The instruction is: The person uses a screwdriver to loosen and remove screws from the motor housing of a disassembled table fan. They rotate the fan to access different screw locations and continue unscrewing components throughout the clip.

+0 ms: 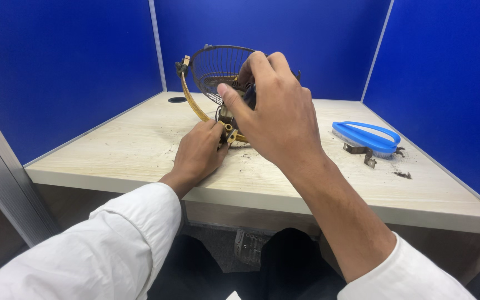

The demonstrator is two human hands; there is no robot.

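Observation:
A small old fan with a dark wire cage [218, 69] and a curved yellow bracket [191, 100] stands on the pale wooden desk [140, 144]. My left hand [198, 153] rests on the desk and grips the fan's base where the bracket meets it. My right hand [276, 111] is closed over the fan's dark motor body in front of the cage, thumb pressed against it. The motor and the lower part of the cage are hidden behind my right hand.
A blue scrubbing brush [368, 136] lies at the right of the desk, with two small metal brackets [362, 153] and dark debris [402, 175] beside it. Blue partition walls [62, 66] close in three sides. A round cable hole [177, 100] sits at the back left.

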